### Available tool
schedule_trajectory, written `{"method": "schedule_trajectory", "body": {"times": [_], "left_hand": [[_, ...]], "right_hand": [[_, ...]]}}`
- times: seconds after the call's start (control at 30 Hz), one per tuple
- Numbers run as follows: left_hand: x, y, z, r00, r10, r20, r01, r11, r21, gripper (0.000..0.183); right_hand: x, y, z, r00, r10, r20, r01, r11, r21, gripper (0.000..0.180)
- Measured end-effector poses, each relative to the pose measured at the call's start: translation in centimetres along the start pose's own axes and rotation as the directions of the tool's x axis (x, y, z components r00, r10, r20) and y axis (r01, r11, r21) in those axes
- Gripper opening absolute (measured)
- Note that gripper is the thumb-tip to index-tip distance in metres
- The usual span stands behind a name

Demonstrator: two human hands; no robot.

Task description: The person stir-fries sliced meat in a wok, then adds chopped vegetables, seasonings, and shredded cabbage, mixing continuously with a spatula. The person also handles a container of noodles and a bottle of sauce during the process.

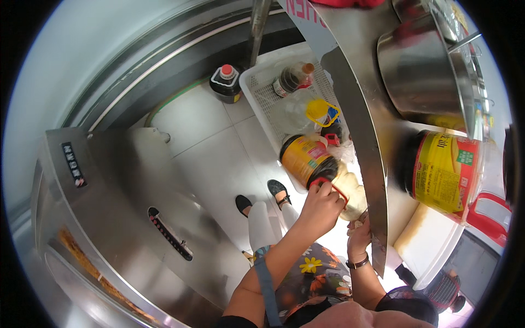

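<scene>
My left hand (322, 209) is closed around the red handle of a dark plastic jug (305, 160) with an orange-yellow label. The jug lies tilted over the near end of a white perforated plastic crate (256, 92), its base pointing up and left. Beside the counter edge, my right hand (359, 235), below a wrist with a dark watch band, pinches the end of a pale cream bag or wrapping (350, 194). That pale bundle sits right against the jug's handle end. The counter edge hides part of the right hand's fingers.
The crate holds a brown bottle (291, 80) and a clear jug with a yellow cap (293, 110). A dark red-capped jug (225, 84) stands on the floor tiles. On the steel counter (361, 74) are a large steel pot (422, 74) and a yellow-labelled tub (445, 174). A steel cabinet (135, 197) stands left.
</scene>
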State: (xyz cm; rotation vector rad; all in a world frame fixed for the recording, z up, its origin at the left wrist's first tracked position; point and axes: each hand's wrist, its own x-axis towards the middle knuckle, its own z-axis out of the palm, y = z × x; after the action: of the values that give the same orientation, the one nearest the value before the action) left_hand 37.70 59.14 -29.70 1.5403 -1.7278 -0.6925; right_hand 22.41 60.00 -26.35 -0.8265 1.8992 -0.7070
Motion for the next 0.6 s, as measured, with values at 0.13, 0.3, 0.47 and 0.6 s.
{"method": "schedule_trajectory", "body": {"times": [0.13,0.3,0.47,0.6], "left_hand": [[-3.1,2.1,-4.3,0.993,-0.116,-0.022,0.116,0.993,0.022,0.01],[-9.8,7.6,-11.5,0.892,-0.437,0.113,0.435,0.899,0.044,0.017],[-15.0,19.3,-19.6,0.711,-0.684,0.161,0.689,0.632,-0.356,0.037],[-19.6,27.8,-23.6,0.694,-0.679,-0.238,0.487,0.687,-0.54,0.034]], "right_hand": [[-1.9,-2.1,1.3,0.999,0.022,0.047,-0.015,0.989,-0.145,0.043],[-7.6,-6.4,0.7,0.664,-0.515,0.542,0.698,0.687,-0.202,0.019],[-16.0,-18.9,1.8,0.039,-0.574,0.818,0.925,0.33,0.188,0.018],[-24.8,-27.1,1.4,-0.657,-0.36,0.663,0.72,-0.036,0.693,0.021]]}}
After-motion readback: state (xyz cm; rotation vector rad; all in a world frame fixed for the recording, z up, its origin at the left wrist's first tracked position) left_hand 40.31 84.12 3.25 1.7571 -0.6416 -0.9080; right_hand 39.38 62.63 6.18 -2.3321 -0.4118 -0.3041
